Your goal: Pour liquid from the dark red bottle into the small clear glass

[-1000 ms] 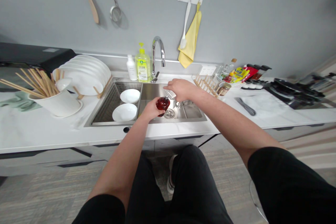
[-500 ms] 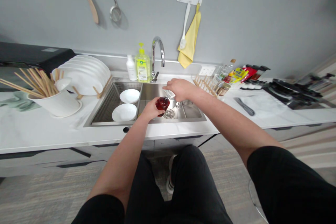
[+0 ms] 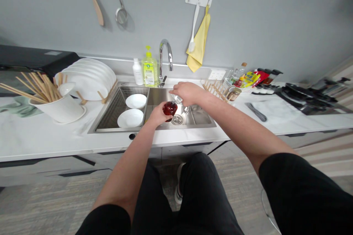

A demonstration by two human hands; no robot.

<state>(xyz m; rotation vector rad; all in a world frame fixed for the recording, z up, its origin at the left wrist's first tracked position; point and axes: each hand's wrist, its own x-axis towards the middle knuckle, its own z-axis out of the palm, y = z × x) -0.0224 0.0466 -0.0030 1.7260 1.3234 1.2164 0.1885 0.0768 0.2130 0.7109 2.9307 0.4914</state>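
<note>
Our left hand [image 3: 159, 115] is closed around a dark red, see-through bottle [image 3: 170, 108] with a narrow neck, held over the right-hand basin of the brushed stainless-steel double sink [image 3: 187, 125]. Taking that bottle as the centre of our clock, our right hand [image 3: 189, 92] sits at two o'clock, its fingers bent over a small, clear, colourless vessel [image 3: 177, 99] – we cannot tell its full shape, as the hand hides much of it. The vessel lies right by the bottle's neck, though whether the two touch we cannot tell.

The round metal drain [image 3: 177, 119] shows between four and five o'clock, low in the same basin. At about nine o'clock, two round white bowls [image 3: 130, 118] lie in the left-hand basin, one behind the other. The shiny chrome gooseneck tap [image 3: 160, 58] rises at twelve; at eleven a lime-yellow pump bottle [image 3: 149, 71] stands beside a slim white bottle [image 3: 138, 72]. Between two and three o'clock we see a pale wooden peg rack [image 3: 216, 90] on the white marbled worktop [image 3: 110, 143]. A yellow cloth [image 3: 200, 47] hangs on the wall at one o'clock – just beside a white, long-handled brush-like utensil [image 3: 194, 24].
</note>
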